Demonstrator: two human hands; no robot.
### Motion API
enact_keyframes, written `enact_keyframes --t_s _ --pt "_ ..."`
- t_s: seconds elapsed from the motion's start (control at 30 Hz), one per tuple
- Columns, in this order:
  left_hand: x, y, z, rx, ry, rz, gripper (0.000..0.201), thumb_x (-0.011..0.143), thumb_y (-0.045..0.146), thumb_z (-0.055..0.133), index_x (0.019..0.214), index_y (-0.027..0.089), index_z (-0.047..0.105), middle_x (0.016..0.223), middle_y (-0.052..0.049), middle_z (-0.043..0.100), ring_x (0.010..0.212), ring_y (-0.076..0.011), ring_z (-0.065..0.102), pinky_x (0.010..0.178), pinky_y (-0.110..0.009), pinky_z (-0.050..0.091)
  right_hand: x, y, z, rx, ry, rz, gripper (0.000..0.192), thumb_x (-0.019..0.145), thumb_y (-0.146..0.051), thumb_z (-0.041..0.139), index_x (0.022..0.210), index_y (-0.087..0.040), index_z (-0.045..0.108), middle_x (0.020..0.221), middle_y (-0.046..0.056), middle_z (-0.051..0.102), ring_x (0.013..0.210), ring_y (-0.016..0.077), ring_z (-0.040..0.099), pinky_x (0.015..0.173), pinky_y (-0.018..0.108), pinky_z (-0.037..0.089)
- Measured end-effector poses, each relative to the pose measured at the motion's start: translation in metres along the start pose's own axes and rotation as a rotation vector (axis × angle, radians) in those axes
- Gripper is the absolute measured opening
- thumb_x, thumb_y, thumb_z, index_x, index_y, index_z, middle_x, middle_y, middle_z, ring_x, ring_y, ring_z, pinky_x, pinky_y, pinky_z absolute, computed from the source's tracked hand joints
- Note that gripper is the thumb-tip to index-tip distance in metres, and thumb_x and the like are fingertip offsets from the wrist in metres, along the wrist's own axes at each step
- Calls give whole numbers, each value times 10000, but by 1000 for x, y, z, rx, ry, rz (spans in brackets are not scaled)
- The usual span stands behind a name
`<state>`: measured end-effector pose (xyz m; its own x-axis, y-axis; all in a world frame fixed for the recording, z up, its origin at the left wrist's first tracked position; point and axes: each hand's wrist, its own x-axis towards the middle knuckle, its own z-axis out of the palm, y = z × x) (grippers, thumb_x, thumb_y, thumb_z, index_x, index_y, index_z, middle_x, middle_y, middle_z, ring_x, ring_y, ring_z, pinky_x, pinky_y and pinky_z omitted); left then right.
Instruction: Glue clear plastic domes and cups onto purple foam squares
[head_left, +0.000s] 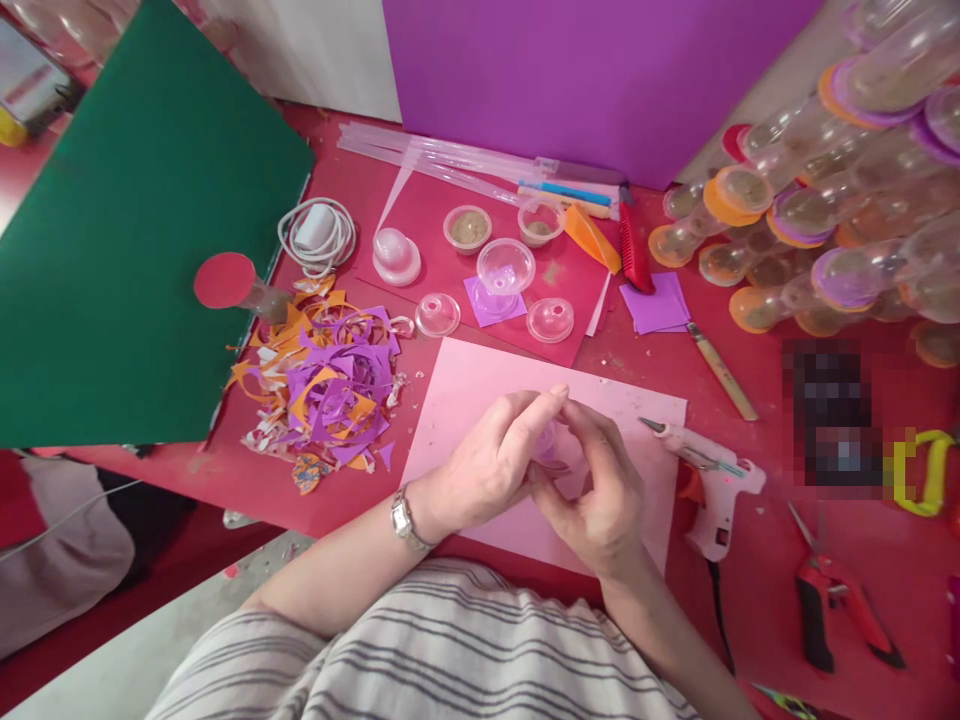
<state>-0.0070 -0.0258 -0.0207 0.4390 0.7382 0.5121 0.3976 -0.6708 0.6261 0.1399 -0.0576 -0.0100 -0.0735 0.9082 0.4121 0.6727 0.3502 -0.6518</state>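
Both my hands meet over a pale pink sheet (pixel 465 400). Between them is a small clear plastic cup-like piece (pixel 547 443) with a purple tint, mostly hidden by the fingers. My left hand (pixel 499 455), with a watch on its wrist, closes around its left side and top. Curled fingers of my right hand (pixel 600 480) grip it from the right. Just beyond the sheet, a clear plastic cup (pixel 506 262) stands on a purple paper square (pixel 480 310). Clear domed lids (pixel 438 314) (pixel 550 320) lie on either side of it.
A hot glue gun (pixel 720 490) and red-handled pruning shears (pixel 832 600) lie at right, near a craft knife (pixel 724 375). Purple and orange paper scraps (pixel 337 380) are heaped at left beside a green board (pixel 150 240). Cups of sand (pixel 469 230) stand behind; plastic bottles (pixel 817 200) are stacked at right.
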Motion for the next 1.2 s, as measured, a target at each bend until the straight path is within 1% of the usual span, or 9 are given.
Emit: enact_keyframes --t_s 0.17,0.37,0.67,0.87,1.03,1.2 --pt "-1 0 0 1 -23 -14 745 969 227 534 1565 144 94 1200 -158 572 1108 -228 599 912 -387 566 1 0 0 -15 0 -12 544 880 -276 616 1403 -236 472 1155 123 659 1017 271 667 807 462 623" --pt "0 -1 0 -3 7 16 714 952 197 558 1543 87 173 1183 -160 559 1104 -211 578 927 -351 566 2 0 0 -18 2 -15 539 880 -274 613 1400 -230 480 1146 119 663 1011 267 669 805 451 622" --pt "0 -1 0 -25 -14 -10 719 968 207 526 1559 136 123 1188 -155 549 1105 -221 578 906 -377 579 1 0 1 -19 2 -14 539 878 -269 621 1398 -227 482 1143 121 661 1012 265 664 811 448 618" --pt "0 0 0 -42 -19 -22 718 971 218 525 1561 154 121 1183 -150 551 1084 -219 588 891 -380 584 1 0 1 -35 6 -15 534 876 -267 618 1393 -232 485 1141 117 665 1000 265 668 796 447 619" --pt "0 -1 1 -34 -7 -12 715 960 212 547 1553 135 153 1174 -151 551 1079 -216 581 891 -369 583 2 0 1 -30 4 -14 523 877 -262 616 1383 -229 491 1135 117 665 997 260 669 804 445 618" --pt "0 0 1 -34 -16 -20 724 961 216 540 1556 143 133 1183 -151 548 1085 -219 579 898 -370 577 1 0 2 -27 5 -4 512 885 -281 606 1380 -234 486 1135 118 665 1002 264 667 801 455 617"
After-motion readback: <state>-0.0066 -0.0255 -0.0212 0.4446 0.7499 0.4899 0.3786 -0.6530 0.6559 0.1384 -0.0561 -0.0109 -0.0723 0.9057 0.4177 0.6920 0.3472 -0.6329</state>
